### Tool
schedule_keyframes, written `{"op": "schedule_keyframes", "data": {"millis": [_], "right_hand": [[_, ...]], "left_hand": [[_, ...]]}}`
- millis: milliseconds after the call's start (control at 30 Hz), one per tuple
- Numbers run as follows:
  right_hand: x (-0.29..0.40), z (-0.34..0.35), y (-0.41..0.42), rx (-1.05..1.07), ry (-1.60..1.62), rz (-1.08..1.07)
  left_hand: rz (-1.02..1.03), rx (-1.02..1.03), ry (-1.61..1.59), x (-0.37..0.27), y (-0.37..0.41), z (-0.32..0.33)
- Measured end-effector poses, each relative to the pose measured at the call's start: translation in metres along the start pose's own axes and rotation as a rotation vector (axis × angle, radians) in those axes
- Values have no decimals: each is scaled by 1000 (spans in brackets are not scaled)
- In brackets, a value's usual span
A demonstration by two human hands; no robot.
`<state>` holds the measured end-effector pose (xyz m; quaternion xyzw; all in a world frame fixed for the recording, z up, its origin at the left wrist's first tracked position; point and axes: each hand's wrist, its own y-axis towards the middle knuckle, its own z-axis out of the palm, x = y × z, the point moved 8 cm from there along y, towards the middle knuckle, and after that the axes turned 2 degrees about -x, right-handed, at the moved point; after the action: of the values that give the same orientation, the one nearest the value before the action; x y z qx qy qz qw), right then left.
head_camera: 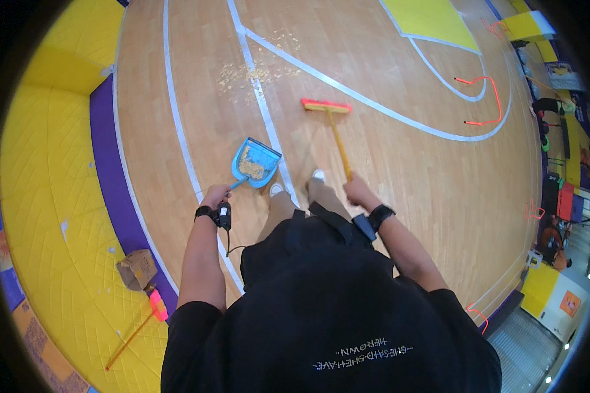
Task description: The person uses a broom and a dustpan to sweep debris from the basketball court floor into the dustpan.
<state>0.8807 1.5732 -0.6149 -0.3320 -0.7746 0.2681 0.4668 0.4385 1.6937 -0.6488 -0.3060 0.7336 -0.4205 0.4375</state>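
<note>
My left hand grips the handle of a blue dustpan, held low in front of my feet. A heap of pale flakes lies inside the pan, mostly near its handle end. In my right hand is the yellow stick of a broom. Its head has red bristles and points away from me, to the right of the dustpan. Beyond both tools, pale flakes are scattered across the wooden floor and over a white line. Whether the broom head touches the floor I cannot tell.
Yellow padding with a purple edge runs along the left. A cardboard box and a second broom with pink bristles rest there. Orange hurdle-like frames stand at right, with a person at the far edge.
</note>
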Motion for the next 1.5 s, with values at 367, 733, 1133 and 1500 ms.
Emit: {"op": "schedule_keyframes", "data": {"millis": [367, 733, 1133, 1500], "right_hand": [[22, -7, -170, 533, 448, 357], [66, -52, -115, 298, 466, 258], [89, 9, -98, 420, 203, 219], [151, -11, -65, 435, 432, 146]], "left_hand": [[-62, -125, -203, 44, 83, 13], [36, -138, 4, 46, 33, -32], [169, -245, 31, 55, 25, -61], [145, -234, -87, 13, -4, -83]]}}
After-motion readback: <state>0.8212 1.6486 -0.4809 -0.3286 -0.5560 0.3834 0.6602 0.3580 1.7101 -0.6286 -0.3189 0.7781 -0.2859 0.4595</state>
